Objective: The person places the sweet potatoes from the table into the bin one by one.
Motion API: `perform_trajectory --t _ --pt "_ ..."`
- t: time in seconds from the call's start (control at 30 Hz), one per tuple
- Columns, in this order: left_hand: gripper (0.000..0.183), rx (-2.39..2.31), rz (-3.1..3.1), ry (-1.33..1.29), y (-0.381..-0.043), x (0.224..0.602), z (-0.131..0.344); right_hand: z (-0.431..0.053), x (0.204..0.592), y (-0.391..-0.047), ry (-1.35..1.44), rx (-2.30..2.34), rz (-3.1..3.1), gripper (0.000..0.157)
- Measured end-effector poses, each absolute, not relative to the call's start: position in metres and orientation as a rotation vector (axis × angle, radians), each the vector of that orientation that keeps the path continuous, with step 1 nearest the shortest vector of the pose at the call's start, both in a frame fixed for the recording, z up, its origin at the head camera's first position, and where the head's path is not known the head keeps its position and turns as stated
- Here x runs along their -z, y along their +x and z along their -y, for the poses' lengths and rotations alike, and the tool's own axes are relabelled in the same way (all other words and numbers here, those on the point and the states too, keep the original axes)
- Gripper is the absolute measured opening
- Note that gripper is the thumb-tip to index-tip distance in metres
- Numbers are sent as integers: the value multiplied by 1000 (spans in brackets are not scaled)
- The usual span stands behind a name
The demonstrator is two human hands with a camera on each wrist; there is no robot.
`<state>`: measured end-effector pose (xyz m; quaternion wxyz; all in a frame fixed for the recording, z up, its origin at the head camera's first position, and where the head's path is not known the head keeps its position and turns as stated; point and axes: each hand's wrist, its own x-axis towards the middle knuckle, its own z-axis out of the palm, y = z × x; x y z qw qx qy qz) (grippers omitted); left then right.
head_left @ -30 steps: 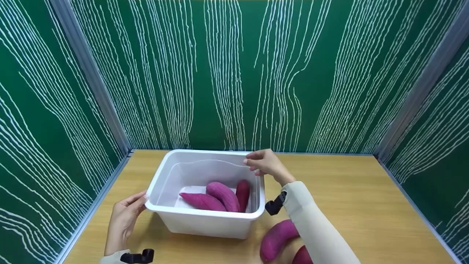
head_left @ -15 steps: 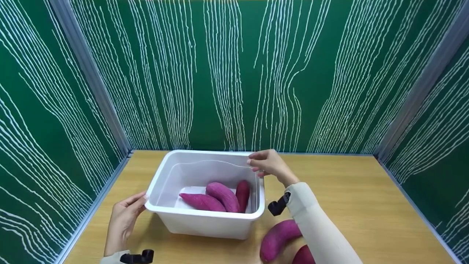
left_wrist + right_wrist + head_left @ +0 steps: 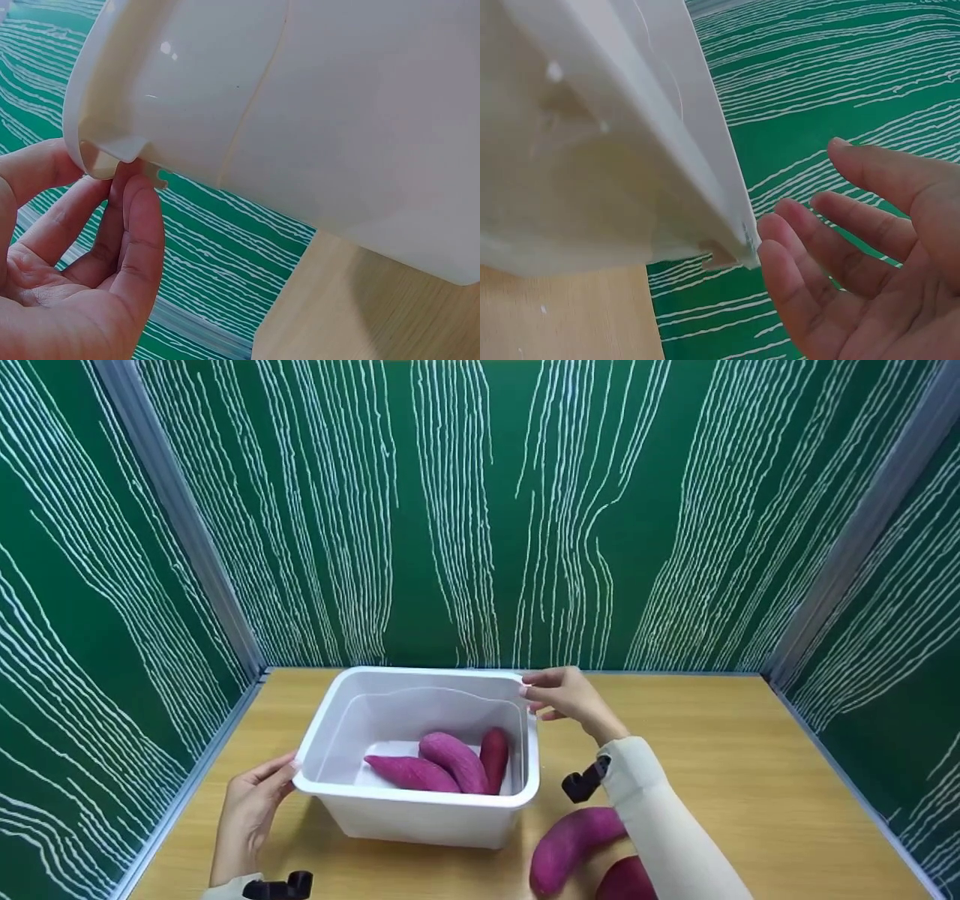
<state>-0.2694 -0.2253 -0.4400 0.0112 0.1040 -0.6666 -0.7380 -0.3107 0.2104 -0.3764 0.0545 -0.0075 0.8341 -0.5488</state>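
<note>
Three yams (image 3: 454, 762) in, two out

I judge the work a little over half done: three lie inside the tub (image 3: 420, 820), while a curved purple yam (image 3: 564, 851) and a red yam (image 3: 626, 880), partly hidden by my sleeve (image 3: 679, 829), lie outside at its four o'clock. The tub is white, round-cornered and upright on the table (image 3: 750, 780), just left of my twelve. My left hand (image 3: 252, 806) pinches its corner at eight o'clock; my right hand (image 3: 574, 696) is loosely spread at two, touch uncertain.

wood-grain tabletop (image 3: 757, 780): white plastic tub (image 3: 420, 819); beside it, curved purple sweet potato (image 3: 564, 849); dark red tuber (image 3: 625, 880), partly hidden.
</note>
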Motion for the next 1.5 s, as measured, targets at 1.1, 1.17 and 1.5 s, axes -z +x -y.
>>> perform_trajectory --t 1.1,1.17,1.5 --pt "13 2305 2093 330 -270 439 227 -270 415 -293 -349 1520 -2564 50" --pt "15 2312 2084 325 -270 439 227 -273 418 -292 -385 1497 -2553 49" --pt "18 2330 2083 337 -271 439 227 -287 437 -282 -461 1407 -2494 50"
